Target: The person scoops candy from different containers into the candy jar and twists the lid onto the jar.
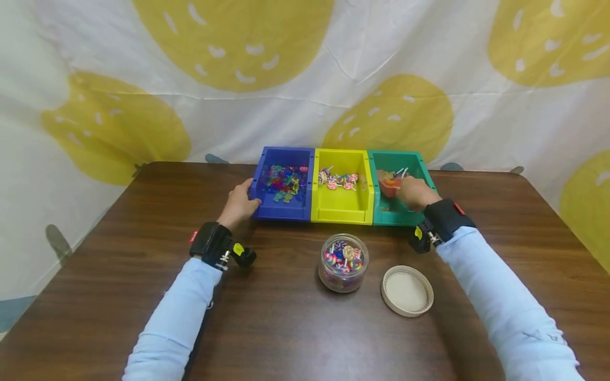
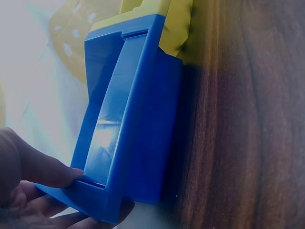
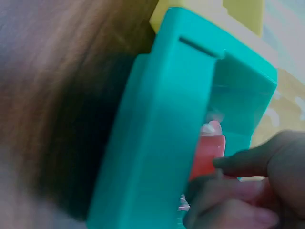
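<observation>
My left hand [image 1: 240, 205] grips the outer side of the blue bin [image 1: 283, 212]. In the left wrist view its thumb [image 2: 55, 171] presses on the rim and its fingers reach underneath. Small colourful translucent pieces [image 1: 285, 182] lie inside that bin. My right hand [image 1: 415, 193] reaches into the green bin [image 1: 397, 217], fingers curled. In the right wrist view its fingertips pinch at the edge of a red-orange translucent piece [image 3: 208, 153]; the fingers hide part of it. Small lollipops with white sticks [image 1: 402, 172] show beside this hand in the head view.
The yellow bin [image 1: 342, 216] joins the other two and holds several miniature swirl lollipops [image 1: 337, 181]. In front stand an uncapped clear jar [image 1: 343, 283] of similar lollipops and a round white lid [image 1: 406, 291]. A patterned cloth [image 1: 295, 116] hangs behind the wooden table [image 1: 281, 328].
</observation>
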Demonstrator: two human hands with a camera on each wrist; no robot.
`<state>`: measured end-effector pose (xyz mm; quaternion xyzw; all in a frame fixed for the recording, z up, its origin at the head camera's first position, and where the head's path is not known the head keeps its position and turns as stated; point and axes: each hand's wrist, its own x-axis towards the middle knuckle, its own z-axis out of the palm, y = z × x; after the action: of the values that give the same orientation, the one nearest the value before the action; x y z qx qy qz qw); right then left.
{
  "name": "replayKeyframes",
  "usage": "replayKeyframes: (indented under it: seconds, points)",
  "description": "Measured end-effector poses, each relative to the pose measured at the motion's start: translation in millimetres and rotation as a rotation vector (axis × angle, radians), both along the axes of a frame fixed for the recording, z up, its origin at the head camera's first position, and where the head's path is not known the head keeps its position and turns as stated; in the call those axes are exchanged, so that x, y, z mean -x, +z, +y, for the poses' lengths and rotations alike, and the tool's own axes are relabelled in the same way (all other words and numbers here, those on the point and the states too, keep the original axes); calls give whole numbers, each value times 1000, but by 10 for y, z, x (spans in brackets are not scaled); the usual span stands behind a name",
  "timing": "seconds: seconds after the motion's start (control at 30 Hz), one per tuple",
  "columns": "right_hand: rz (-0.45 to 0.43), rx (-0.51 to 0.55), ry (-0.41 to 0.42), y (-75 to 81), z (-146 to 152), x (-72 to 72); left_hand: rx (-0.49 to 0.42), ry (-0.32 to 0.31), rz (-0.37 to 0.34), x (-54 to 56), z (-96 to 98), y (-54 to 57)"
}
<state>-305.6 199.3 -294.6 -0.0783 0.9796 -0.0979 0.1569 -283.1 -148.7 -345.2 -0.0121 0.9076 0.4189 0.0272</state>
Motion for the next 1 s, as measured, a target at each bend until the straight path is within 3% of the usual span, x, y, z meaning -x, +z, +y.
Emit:
replayKeyframes:
  seconds: [0.13, 0.3, 0.4, 0.63, 1.0]
  points:
    - [-21, 6, -9, -65, 2, 1, -7, 4, 0, -19, -4, 31]
    - [102, -51, -34, -153, 13, 3, 0, 6, 39, -25, -29, 32]
    - [130, -56, -71, -214, 35, -1, 21, 2, 56, -23, -31, 12]
    - [110, -28, -145, -310, 50, -1, 0, -9, 21, -27, 12, -17]
    - [212, 3, -158, -325, 63, -74, 3, 1, 16, -28, 30, 4]
